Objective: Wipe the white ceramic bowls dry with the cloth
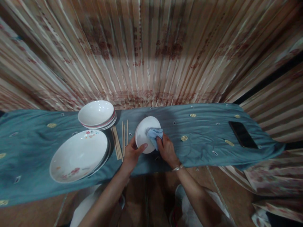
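A small white dish (142,132) is tilted up over the front middle of the table; whether it is a bowl or a plate I cannot tell. My left hand (133,152) grips its lower left rim, thumb on the near face and fingers behind. Bunched in my right hand (167,149) is a light blue cloth (154,135), pressed against the dish's face. Just left of my left hand lie several wooden chopsticks (116,143), some close together and a few apart.
At the left, a large white floral plate (79,154) rests on other dishware, with a stack of white bowls (97,113) behind it. A black phone (242,135) lies at the right on the teal tablecloth (201,135). A patterned curtain (151,63) hangs behind the table.
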Motion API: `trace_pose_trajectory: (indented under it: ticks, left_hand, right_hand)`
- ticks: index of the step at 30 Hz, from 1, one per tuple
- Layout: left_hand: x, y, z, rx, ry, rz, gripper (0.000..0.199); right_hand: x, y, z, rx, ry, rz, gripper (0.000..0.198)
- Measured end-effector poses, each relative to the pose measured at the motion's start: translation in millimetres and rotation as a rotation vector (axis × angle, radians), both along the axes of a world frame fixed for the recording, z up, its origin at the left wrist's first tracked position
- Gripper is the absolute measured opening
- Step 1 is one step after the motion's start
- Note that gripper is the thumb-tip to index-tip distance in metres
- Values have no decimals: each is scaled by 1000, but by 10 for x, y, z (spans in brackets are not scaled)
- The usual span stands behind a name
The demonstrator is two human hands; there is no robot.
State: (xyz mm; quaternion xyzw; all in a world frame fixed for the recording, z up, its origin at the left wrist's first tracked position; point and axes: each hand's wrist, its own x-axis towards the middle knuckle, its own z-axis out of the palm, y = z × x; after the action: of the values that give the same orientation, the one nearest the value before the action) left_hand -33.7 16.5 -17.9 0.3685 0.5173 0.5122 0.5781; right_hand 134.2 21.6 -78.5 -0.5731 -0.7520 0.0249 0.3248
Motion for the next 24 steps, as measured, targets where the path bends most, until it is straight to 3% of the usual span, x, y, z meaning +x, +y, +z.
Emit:
trace_pose_trajectory:
  ticks: [6,11,19,24]
  left_hand:
    - [-13,9,24,11,-26,48,64]
    - [-16,2,71,17,25,-6,66]
    - [-25,-36,81,23,165,-157,67]
    - [-28,-58,83,-8,200,-225,66]
  right_hand:
    - [-104,-133,156,-133,207,-18,28]
    - [-70,-128,180,-217,324,-54,29]
    - [133,54,26,-54,139,-106,35]
    - [187,100,72,35,162,-85,41]
